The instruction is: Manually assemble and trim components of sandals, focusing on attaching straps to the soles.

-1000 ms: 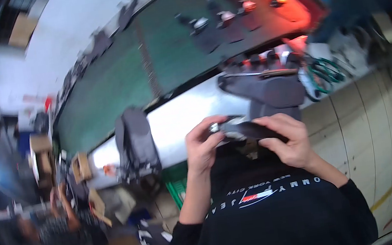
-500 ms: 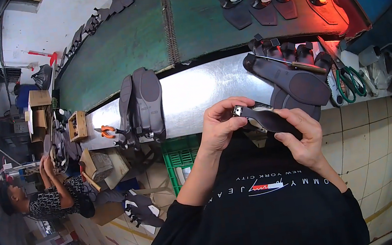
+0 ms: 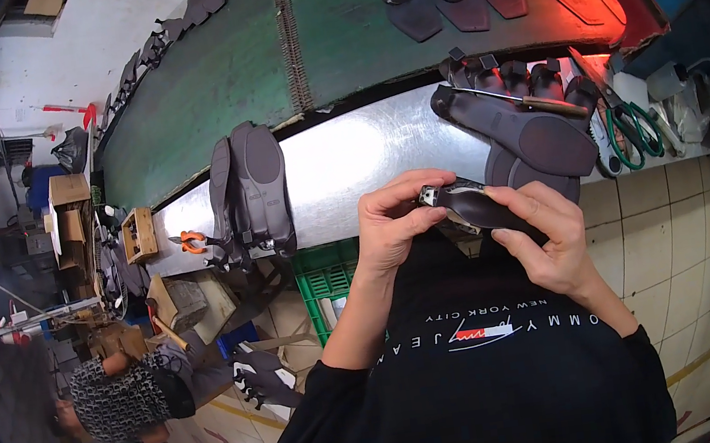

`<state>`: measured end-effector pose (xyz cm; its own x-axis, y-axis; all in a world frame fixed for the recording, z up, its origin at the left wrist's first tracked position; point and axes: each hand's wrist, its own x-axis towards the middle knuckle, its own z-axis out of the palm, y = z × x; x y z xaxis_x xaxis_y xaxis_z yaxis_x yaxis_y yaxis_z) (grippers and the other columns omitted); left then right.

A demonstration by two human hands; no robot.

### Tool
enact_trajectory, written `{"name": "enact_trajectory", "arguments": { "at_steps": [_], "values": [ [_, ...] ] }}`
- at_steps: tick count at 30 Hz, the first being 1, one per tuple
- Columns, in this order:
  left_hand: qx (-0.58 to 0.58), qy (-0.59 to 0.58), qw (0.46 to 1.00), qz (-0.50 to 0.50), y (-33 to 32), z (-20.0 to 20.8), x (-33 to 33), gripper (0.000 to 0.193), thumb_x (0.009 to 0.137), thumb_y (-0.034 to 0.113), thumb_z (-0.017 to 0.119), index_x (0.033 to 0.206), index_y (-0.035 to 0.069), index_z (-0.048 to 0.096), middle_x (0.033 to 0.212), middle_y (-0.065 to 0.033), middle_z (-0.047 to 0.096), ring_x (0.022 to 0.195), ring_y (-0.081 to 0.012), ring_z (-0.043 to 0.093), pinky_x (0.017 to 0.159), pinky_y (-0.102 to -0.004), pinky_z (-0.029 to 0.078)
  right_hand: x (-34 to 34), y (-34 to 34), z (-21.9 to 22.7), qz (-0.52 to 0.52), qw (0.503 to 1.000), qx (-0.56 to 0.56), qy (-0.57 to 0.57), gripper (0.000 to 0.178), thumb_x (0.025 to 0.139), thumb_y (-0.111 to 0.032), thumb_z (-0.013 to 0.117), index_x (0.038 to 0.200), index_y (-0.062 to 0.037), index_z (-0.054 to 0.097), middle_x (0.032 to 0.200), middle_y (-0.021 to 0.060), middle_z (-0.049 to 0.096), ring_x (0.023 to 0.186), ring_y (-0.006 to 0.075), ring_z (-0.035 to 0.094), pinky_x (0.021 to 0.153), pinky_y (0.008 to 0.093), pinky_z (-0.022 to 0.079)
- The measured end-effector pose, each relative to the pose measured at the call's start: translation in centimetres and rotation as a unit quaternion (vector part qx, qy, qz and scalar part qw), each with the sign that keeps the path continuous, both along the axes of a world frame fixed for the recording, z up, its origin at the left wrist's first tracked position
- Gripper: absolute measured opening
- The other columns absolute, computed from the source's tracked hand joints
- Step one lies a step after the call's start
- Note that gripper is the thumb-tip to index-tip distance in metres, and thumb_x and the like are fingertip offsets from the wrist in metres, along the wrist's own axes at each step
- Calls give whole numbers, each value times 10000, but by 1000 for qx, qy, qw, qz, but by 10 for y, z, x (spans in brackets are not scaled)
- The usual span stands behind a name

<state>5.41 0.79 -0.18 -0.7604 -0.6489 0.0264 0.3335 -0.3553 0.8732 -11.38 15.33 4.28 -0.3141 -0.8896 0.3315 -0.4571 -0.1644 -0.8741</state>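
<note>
In front of my chest I hold a glossy black curved shoe part (image 3: 481, 208) with a small silver piece at its left end. My left hand (image 3: 390, 228) pinches that end between thumb and fingers. My right hand (image 3: 547, 239) grips the other end, its fingers covering much of it. Just beyond my hands, a stack of dark grey shoe soles (image 3: 556, 144) rests on the metal ledge (image 3: 346, 155). Across the stack lies a thin tool with a wooden handle (image 3: 555, 105).
Behind the ledge runs a green conveyor belt (image 3: 195, 99) bearing several sandal parts (image 3: 413, 17), reddish-lit at the right. Green-handled scissors (image 3: 638, 139) lie right; more soles (image 3: 260, 185), orange pliers (image 3: 190, 241) and a wooden box (image 3: 139, 235) lie left. Another person (image 3: 131, 390) is at the far left.
The belt's parts sit slightly further left. The other person, whose hands were raised, is now bent over with lowered arms. Both my hands keep their grip; the shoe part has turned slightly.
</note>
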Motion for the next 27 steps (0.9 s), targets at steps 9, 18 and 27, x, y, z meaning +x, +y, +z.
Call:
{"name": "enact_trajectory", "arguments": {
  "at_steps": [9, 18, 27],
  "values": [
    [-98, 0, 994, -38, -3, 4, 4, 378, 694, -116, 613, 1052, -15, 680, 1167, -238, 598, 1082, -274, 594, 875, -320, 498, -4, -3, 11, 4, 997, -5, 83, 431, 638, -48, 728, 1063, -64, 666, 729, 73, 559, 607, 227, 549, 551, 320, 442],
    [-100, -14, 993, -56, 0, 8, 3, 475, 627, -142, 537, 1058, -8, 685, 1259, -262, 545, 1128, -283, 576, 908, -298, 466, -3, -3, 12, -4, 990, -13, 142, 408, 636, -85, 720, 1040, -82, 662, 721, 52, 530, 609, 224, 546, 551, 333, 442],
    [-160, -51, 986, -24, 14, 10, 0, 459, 692, -147, 505, 1107, -24, 656, 1253, -235, 560, 1152, -254, 560, 892, -294, 475, -2, -5, 12, -1, 987, 30, 159, 387, 676, -99, 699, 1057, -72, 637, 732, 73, 531, 651, 248, 560, 579, 356, 451]
  ]
}}
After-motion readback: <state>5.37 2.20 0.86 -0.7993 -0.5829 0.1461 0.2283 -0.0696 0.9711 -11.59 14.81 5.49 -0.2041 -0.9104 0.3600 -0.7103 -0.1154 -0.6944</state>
